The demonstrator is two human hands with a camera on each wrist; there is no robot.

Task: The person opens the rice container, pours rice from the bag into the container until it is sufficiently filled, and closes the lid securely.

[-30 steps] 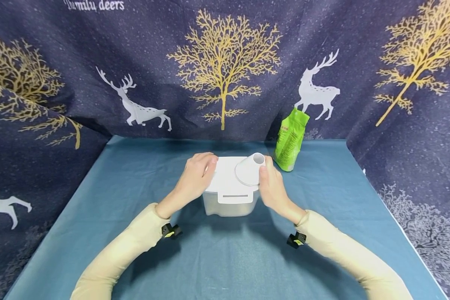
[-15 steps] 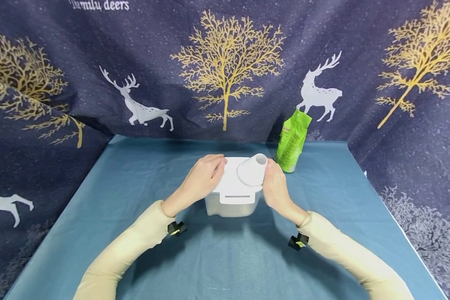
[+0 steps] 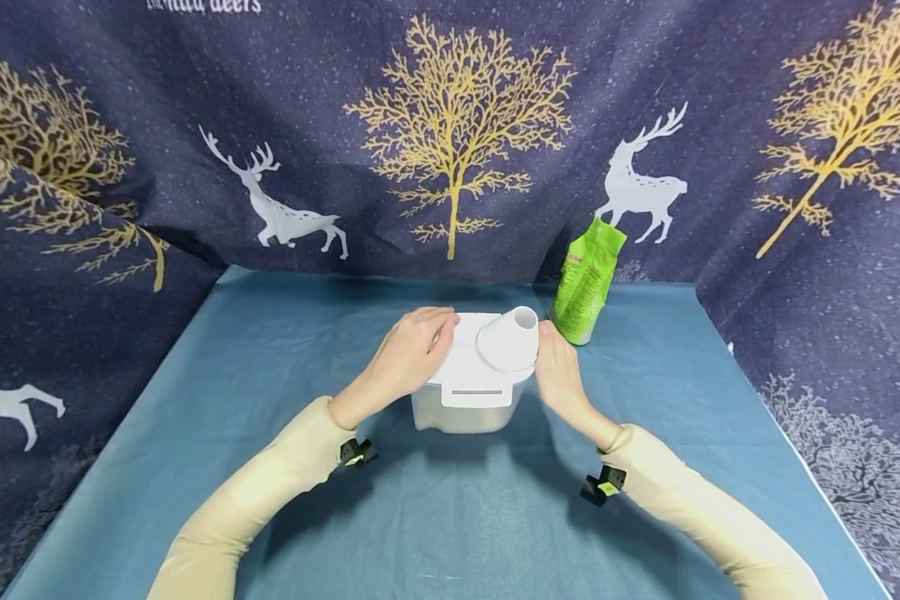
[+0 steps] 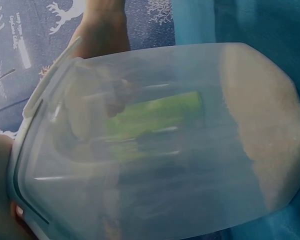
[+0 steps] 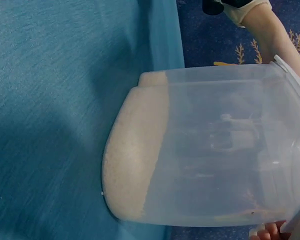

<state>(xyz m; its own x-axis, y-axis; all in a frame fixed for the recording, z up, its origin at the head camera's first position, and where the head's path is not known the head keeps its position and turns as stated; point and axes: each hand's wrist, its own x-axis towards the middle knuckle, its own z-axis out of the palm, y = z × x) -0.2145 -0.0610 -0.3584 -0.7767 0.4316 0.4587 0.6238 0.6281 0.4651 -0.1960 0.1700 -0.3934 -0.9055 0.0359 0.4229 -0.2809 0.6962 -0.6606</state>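
Note:
A translucent storage container [image 3: 465, 417] stands mid-table with a white lid [image 3: 465, 354] on top. A white cone-shaped cup [image 3: 506, 342] sits on the lid's right part. Pale, rice-like grains [image 5: 132, 155] fill the container's bottom in both wrist views. My left hand [image 3: 414, 354] grips the lid's left side, thumb over the top. At the right edge, beside the cone, my right hand [image 3: 562, 371] has its fingers curled at the lid rim; in the right wrist view its fingertips [image 5: 270, 232] show just under that rim.
A green bag [image 3: 587, 283] stands at the back right, behind my right hand. Blue cloth [image 3: 307, 333] covers the table. A dark fabric backdrop [image 3: 307, 67] with trees and deer hangs around the back and sides.
My left hand has shifted right, farther over the lid. My right hand has slid slightly outward, its thumb leaving the cone's side for the lid's right edge.

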